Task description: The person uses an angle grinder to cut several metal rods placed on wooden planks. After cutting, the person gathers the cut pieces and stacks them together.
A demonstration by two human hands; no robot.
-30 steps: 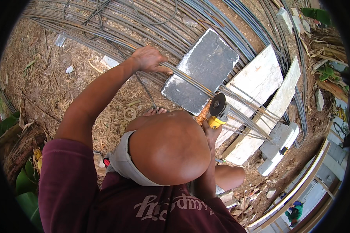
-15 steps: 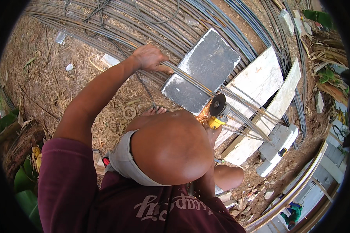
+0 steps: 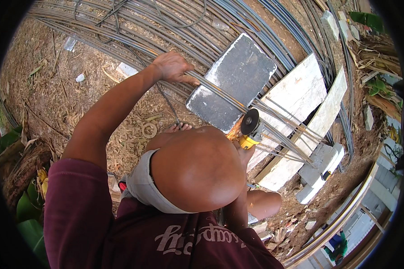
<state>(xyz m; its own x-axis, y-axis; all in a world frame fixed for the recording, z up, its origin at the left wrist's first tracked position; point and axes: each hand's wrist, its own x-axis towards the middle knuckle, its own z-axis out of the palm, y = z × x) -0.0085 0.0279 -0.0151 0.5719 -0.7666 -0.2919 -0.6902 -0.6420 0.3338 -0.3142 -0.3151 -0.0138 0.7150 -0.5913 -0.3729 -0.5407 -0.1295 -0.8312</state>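
Note:
My left hand [image 3: 174, 67] is closed round a bundle of thin steel rods [image 3: 221, 93], pressing it across a dark slab [image 3: 240, 74] with white, chipped edges. My right hand [image 3: 243, 154], partly hidden behind my raised knee, grips a yellow angle grinder [image 3: 248, 142]. The grinder's dark disc [image 3: 250, 120] meets the rods just beyond the slab's lower right edge. Orange sparks [image 3: 235, 129] fly from there toward my knee. Past the disc, shorter rod ends [image 3: 286, 138] fan out toward the right.
Many long steel bars [image 3: 134, 27] lie across the ground behind the slab. White-faced boards [image 3: 298, 85] rest under the rod ends, beside a grey block [image 3: 321, 163]. A dark cable [image 3: 168, 102] runs near my foot. Another person [image 3: 338, 246] is at the lower right.
The grinder and its disc have shifted very slightly left and tilted a little. My left hand stays on the rods, and sparks still fly. The person at the lower right has moved slightly.

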